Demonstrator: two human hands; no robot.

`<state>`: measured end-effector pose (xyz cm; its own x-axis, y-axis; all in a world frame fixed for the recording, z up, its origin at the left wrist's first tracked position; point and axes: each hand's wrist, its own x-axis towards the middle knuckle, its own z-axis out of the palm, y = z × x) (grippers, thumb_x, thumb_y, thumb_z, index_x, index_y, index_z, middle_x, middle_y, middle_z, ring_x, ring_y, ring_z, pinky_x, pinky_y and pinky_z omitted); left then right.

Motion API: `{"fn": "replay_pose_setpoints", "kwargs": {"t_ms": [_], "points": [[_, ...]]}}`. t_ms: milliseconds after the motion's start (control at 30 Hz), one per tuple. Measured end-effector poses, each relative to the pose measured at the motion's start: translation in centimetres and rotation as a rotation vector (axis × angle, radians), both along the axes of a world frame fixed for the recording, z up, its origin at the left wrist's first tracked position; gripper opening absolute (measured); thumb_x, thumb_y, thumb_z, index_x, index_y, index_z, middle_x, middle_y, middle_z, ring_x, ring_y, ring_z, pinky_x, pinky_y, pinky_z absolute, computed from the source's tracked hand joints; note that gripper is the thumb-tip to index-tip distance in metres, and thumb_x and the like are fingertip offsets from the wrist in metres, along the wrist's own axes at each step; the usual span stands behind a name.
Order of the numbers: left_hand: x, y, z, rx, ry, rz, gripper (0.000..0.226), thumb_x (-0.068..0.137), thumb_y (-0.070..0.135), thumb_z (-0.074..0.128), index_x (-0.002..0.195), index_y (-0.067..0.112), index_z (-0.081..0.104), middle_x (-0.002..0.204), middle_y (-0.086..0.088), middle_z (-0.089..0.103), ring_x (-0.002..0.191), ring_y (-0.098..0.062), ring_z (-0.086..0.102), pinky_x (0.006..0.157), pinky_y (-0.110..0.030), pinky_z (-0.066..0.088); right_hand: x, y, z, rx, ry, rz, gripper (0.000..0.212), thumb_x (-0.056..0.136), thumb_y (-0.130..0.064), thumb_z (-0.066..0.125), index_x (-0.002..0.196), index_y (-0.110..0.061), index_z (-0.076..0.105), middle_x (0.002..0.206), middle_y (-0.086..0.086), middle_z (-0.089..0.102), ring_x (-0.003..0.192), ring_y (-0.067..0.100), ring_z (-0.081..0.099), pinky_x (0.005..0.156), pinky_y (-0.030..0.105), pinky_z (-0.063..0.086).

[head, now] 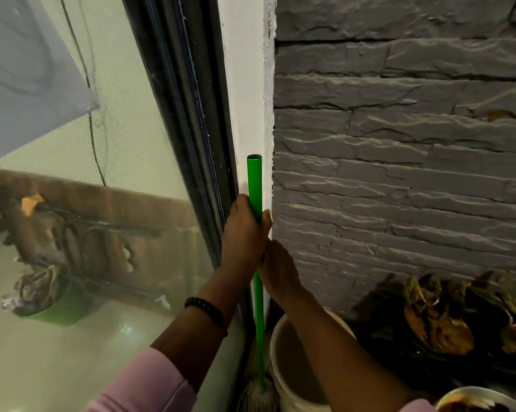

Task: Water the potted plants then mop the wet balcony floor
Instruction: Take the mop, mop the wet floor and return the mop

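A mop with a green handle (255,179) stands upright against the white door frame, its pale string head (258,395) down on the floor. My left hand (243,233) grips the handle near its top. Just below it, my right hand (279,270) holds the same handle. A potted plant (446,319) with dark, yellow-brown leaves sits at the lower right by the stone wall.
A white bucket (283,376) stands on the floor right of the mop head, under my right forearm. A glass door (102,203) fills the left side and reflects a green pot. A grey stone wall (399,144) rises on the right. A white pot rim (458,394) shows at the bottom right.
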<state>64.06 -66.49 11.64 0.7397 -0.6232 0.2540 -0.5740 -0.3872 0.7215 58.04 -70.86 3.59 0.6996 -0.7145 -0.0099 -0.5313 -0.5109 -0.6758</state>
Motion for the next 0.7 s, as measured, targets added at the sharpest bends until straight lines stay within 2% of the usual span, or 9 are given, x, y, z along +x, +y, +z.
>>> {"fn": "replay_pose_setpoints", "kwargs": {"t_ms": [67,200,267,333,400,500,567,700], "points": [[0.0,0.1,-0.6,-0.081,-0.088,0.025,0.034,0.093,0.016,0.062,0.121,0.003,0.045,0.118,-0.013,0.05,0.099,-0.029,0.057,0.076,-0.03,0.043,1.1,-0.2,-0.6,-0.047,0.03,0.031,0.028,0.103,-0.03,0.04,0.114,-0.01,0.057,0.112,0.01,0.063,0.098,0.024,0.063,0.085,0.034,0.053],[0.6,0.2,-1.6,-0.198,-0.239,0.073,0.055,0.088,-0.002,0.058,0.139,-0.001,0.037,0.138,-0.019,0.038,0.121,-0.028,0.044,0.103,-0.036,0.045,3.2,-0.6,-0.4,-0.083,0.08,0.126,0.043,0.103,-0.038,0.038,0.136,-0.012,0.048,0.134,0.009,0.056,0.121,0.024,0.055,0.105,0.037,0.043],[1.2,0.0,-1.9,-0.121,-0.395,0.023,0.067,0.083,-0.007,0.059,0.145,-0.003,0.033,0.145,-0.024,0.035,0.131,-0.033,0.038,0.11,-0.042,0.04,4.0,-1.2,0.0,-0.119,0.065,0.154,0.044,0.103,-0.035,0.039,0.138,-0.009,0.047,0.139,0.011,0.053,0.127,0.024,0.051,0.108,0.037,0.038],[2.0,-0.5,-2.2,0.022,-0.547,-0.034,0.073,0.078,-0.009,0.06,0.145,-0.009,0.032,0.145,-0.03,0.037,0.131,-0.043,0.04,0.11,-0.048,0.04,4.7,-1.9,0.1,-0.141,0.058,0.153,0.041,0.103,-0.031,0.042,0.134,-0.006,0.05,0.134,0.013,0.055,0.123,0.026,0.052,0.105,0.036,0.04],[2.8,-1.0,-2.4,0.116,-0.589,-0.049,0.072,0.079,-0.01,0.062,0.145,-0.013,0.03,0.145,-0.033,0.038,0.131,-0.047,0.043,0.111,-0.049,0.039,5.5,-2.8,-0.1,-0.158,0.051,0.119,0.037,0.102,-0.03,0.044,0.128,-0.006,0.055,0.127,0.013,0.059,0.116,0.026,0.057,0.1,0.036,0.044],[3.8,-1.4,-2.7,0.232,-0.659,-0.051,0.069,0.084,-0.008,0.065,0.144,-0.012,0.031,0.146,-0.034,0.038,0.131,-0.046,0.045,0.109,-0.046,0.04,6.7,-3.8,-0.6,-0.14,0.053,0.11,0.036,0.102,-0.029,0.044,0.13,-0.009,0.053,0.128,0.01,0.059,0.116,0.024,0.057,0.101,0.037,0.045],[4.3,-1.4,-2.8,0.317,-0.731,-0.069,0.063,0.092,-0.002,0.059,0.147,-0.009,0.029,0.15,-0.03,0.035,0.133,-0.044,0.044,0.11,-0.046,0.041,7.2,-4.4,-0.8,-0.113,0.051,0.099,0.036,0.101,-0.03,0.045,0.131,-0.011,0.052,0.127,0.009,0.06,0.115,0.024,0.058,0.099,0.036,0.046],[4.6,-1.9,-2.8,0.451,-0.757,-0.024,0.062,0.1,0.007,0.048,0.152,-0.006,0.017,0.156,-0.025,0.028,0.138,-0.041,0.037,0.116,-0.047,0.032,7.4,-4.9,-1.1,-0.091,0.024,0.082,0.033,0.1,-0.027,0.049,0.126,-0.01,0.057,0.123,0.009,0.062,0.111,0.023,0.06,0.097,0.035,0.048]]}}
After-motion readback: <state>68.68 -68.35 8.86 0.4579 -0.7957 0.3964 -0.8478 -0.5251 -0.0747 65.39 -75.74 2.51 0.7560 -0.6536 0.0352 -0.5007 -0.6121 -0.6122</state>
